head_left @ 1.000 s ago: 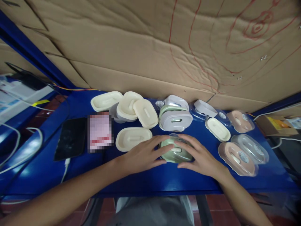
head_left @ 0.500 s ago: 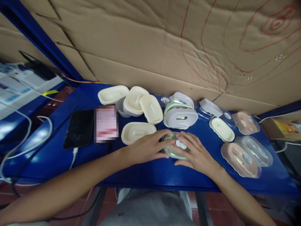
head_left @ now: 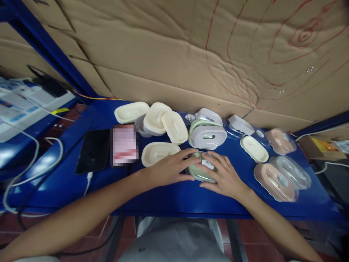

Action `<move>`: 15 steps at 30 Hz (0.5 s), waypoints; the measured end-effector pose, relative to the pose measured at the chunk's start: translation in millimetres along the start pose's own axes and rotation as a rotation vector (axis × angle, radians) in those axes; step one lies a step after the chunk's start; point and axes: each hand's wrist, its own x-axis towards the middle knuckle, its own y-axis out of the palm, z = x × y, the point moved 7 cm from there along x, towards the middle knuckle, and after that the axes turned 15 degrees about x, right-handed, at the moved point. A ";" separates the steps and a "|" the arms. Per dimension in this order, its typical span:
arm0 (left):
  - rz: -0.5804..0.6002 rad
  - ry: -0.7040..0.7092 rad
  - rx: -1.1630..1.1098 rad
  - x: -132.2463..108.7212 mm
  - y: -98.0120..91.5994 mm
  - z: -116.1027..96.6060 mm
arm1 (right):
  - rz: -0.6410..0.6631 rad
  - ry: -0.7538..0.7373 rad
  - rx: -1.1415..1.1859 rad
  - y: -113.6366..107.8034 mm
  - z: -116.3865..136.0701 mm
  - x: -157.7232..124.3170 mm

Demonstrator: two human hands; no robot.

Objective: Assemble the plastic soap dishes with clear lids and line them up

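A green soap box (head_left: 200, 176) with a clear lid and a white label lies on the blue table, close to its front edge. My left hand (head_left: 177, 165) curls round its left side, fingers over the lid. From the right, my right hand (head_left: 222, 173) grips the same box, its fingers across the top by the label. Both hands cover much of the box. Just behind it stand a lilac soap box part (head_left: 218, 137) and other lilac and green pieces. A cream tray (head_left: 152, 151) lies left of the box, partly behind my left hand.
Several cream trays (head_left: 176, 127) are piled at the back. Pink soap boxes (head_left: 272, 178) and clear lids (head_left: 296, 173) lie to the right, near a small cream insert (head_left: 253, 149). A black phone (head_left: 92, 151) with a white cable is at the left. Cardboard (head_left: 163, 54) walls the back.
The view has shifted slightly. Both hands stay on the green soap box, with the right fingers a little further over the lid's label.
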 end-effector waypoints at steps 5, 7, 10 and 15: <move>0.032 -0.017 0.055 -0.2 2.8 1.8 | -0.030 0.062 0.098 -4.2 -6.6 3.0; 0.024 0.003 0.118 0.9 -0.1 0.7 | 0.042 0.121 0.178 -7.1 -14.1 2.4; -0.008 0.060 0.284 4.2 -9.3 -4.2 | 0.116 0.235 0.276 -17.8 -29.2 -6.0; -0.069 -0.024 0.563 7.6 -26.7 -4.9 | 0.045 0.428 0.207 -43.0 -58.4 -35.6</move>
